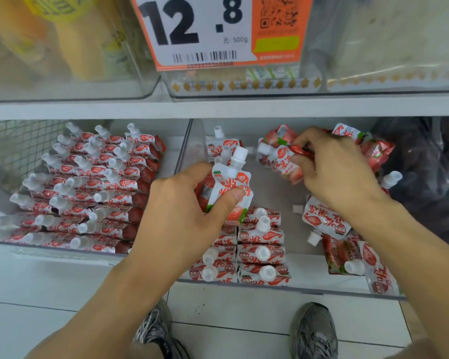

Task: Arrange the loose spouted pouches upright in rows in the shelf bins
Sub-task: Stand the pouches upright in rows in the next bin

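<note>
Nearest the camera, two grey patterned sneakers (313, 330) stand on the pale tiled floor (49, 288) below the shelf edge. Just above them, the clear plastic right-hand bin (296, 290) holds two short upright rows of red-and-white strawberry spouted pouches (261, 251) at its front left, their white caps facing up, with a loose heap of the same pouches (347, 252) lying flat and tilted at the front right. The left hand (176, 216) is curled around one red-and-white pouch with a white cap (231, 193), thumb pressed on its printed face, holding it spout up over the back end of the rows. Further in, the right hand (340, 172) has its fingers (306, 141) closed around a bunch of several pouches (283, 161), spouts pointing left, above the bin's bare middle. To the left, the neighbouring clear bin (62, 251) is packed with leaning rows of identical pouches (88, 193). Farthest up, a white-and-orange price tag reading 12.8 (205, 29) hangs on the clear bins of the upper shelf (218, 106).
</note>
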### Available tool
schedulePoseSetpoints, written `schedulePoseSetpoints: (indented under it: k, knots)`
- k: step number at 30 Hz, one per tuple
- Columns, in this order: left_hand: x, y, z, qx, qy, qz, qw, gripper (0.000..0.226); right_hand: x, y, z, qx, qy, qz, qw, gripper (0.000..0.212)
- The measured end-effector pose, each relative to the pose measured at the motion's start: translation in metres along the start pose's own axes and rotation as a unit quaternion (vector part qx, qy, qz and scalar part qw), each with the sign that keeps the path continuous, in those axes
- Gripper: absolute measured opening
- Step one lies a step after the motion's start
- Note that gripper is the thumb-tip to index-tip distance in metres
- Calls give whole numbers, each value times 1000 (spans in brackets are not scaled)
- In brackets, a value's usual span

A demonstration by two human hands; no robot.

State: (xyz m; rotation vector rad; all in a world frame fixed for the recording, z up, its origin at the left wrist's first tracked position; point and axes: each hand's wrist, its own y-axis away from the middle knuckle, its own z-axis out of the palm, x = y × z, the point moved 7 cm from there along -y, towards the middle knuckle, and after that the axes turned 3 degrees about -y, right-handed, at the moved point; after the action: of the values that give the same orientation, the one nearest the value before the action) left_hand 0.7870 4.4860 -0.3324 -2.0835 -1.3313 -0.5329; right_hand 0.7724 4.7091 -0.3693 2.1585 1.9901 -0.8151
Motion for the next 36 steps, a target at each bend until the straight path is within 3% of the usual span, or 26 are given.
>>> schedulePoseSetpoints:
  k: [4,8,11,14,18,20,25,28,31,36]
  knots:
    - [-3,2,-5,-1,9,-7,1000,28,5,1,-11,42,22,53,997,25]
    - [-1,3,-6,-13,8,-8,1000,21,-3,0,-7,52,38,39,997,27]
    - [-2,3,-7,-14,11,-14,1000,23,-16,-1,7,-7,-19,-20,1000,22]
    - [-2,3,-8,-11,6,-15,1000,24,-32,4,30,-90,14,-95,991,23]
    - [-2,3,-8,-11,7,-18,1000,21,-35,6,39,-91,74,-128,985,62]
    - [-1,3,-8,-10,5,-15,1000,20,-33,6,42,-94,74,-125,985,72]
    - [-1,4,-8,-9,9,-14,1000,23,-36,12,48,-116,-34,-112,986,49]
    - [-1,6,-9,-8,11,-12,1000,28,-41,13,59,-127,-5,-124,984,47]
    - [-1,9,-10,-8,9,-7,1000,26,-31,7,61,-140,-34,-91,985,23]
    - [-4,12,-13,-7,14,-9,1000,29,-11,5,58,-201,-152,-46,967,23]
